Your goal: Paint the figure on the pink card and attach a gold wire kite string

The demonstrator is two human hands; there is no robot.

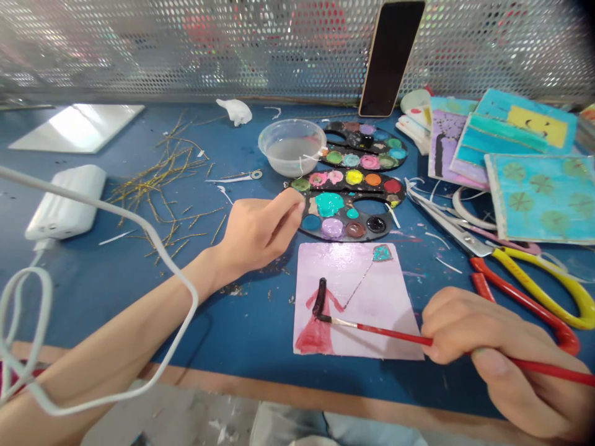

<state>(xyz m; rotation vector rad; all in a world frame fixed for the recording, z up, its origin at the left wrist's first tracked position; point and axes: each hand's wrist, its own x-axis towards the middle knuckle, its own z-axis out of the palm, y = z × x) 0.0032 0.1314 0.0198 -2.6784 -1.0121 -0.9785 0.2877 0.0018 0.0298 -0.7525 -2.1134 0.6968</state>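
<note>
Far left: a power bank (65, 201) on the blue tabletop (242, 328), a white cable (153, 241) looping from it across the left forearm, and dried golden stalks (162, 179) scattered just beside it.

Left hand (258, 232): here it is, fingers loosely curled and holding nothing that I can see, fingertips right at the rim of the lower paint palette (353, 214); touching or just short, I can't tell. It sits nicely clear of the painting.

Colours: that lower palette has thick turquoise and lilac, with an upper paint palette (367, 148) behind it, next to a plastic tub of cloudy water (292, 147).

Painting: a pale pink card (353, 297) lies flat in front of the palettes, right under the brush, showing a red dress figure, a dark upright stroke and a small teal kite.

Brush: the red paintbrush (381, 331) comes in low and shallow, its tip on the foot of that dark stroke. A good angle for a controlled line!

Right hand (483, 353): fingers closed firmly around the shaft, well back from the tip, knuckles just off the card's edge.

Far right: scissors with red and yellow handles (525, 303) lie just beyond, below a spread of painted cards (539, 198).
</note>
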